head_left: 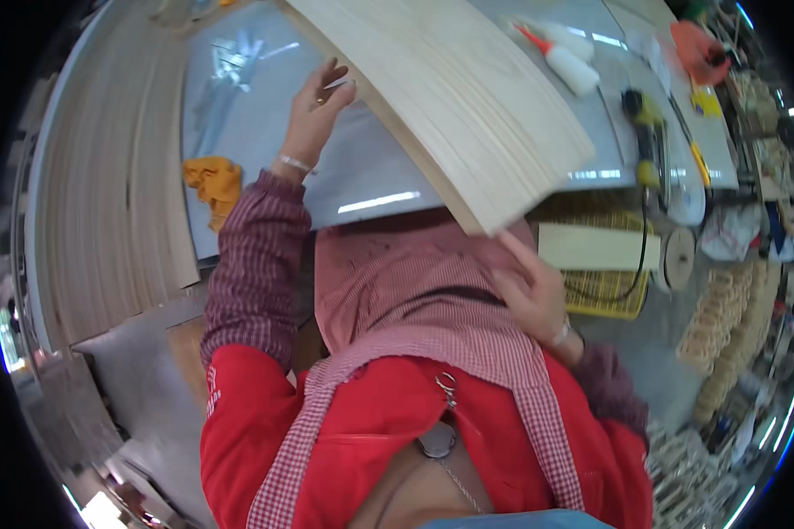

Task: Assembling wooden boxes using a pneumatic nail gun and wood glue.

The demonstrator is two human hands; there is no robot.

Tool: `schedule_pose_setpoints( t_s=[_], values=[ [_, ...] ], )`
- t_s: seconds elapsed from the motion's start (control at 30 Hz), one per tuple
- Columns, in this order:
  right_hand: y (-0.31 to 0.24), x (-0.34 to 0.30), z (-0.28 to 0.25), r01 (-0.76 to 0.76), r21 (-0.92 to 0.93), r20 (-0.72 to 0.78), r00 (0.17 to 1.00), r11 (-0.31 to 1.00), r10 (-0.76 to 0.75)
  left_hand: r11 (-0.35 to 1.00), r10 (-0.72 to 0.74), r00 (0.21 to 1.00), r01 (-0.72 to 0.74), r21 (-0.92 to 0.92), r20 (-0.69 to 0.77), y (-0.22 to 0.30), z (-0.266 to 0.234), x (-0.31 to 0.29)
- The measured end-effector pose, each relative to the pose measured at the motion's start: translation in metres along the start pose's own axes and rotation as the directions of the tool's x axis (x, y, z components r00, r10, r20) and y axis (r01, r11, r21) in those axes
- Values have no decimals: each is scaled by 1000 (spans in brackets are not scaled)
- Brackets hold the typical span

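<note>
A wide, pale wooden board [468,97] lies slantwise over the grey-white table, its near end jutting past the front edge toward my apron. My left hand [319,113] is beside the board's left edge, fingers apart and slightly bent, with nothing in them. At the near corner, my right hand [534,293] has its index finger stretched out to the board's end; it looks to be touching it. The other fingers of that hand are loosely bent and hold nothing visible.
Stacked long boards [119,176] stand at the left, beside a crumpled orange cloth [216,183]. To the right are a white glue bottle [572,69] with a red tip, a yellow-black power drill [646,132] and a yellow crate [609,302] bearing a wooden piece [595,247].
</note>
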State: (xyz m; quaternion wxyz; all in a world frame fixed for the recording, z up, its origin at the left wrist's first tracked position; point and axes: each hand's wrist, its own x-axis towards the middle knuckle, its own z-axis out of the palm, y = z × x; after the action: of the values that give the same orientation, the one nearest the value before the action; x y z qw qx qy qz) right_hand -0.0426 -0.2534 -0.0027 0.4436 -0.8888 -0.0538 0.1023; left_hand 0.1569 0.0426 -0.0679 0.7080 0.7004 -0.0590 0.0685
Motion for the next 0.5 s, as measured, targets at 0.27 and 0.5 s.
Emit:
schedule_pose_setpoints(
  t_s=[0.27, 0.5],
  values=[
    [3, 41, 53, 301, 371, -21, 948, 878, -316, 994, 77, 996, -81, -72, -47, 36, 48, -132],
    [36, 58, -22, 396, 64, -441, 835, 916, -330, 869, 255, 966, -207, 450, -48, 35, 68, -157]
  ],
)
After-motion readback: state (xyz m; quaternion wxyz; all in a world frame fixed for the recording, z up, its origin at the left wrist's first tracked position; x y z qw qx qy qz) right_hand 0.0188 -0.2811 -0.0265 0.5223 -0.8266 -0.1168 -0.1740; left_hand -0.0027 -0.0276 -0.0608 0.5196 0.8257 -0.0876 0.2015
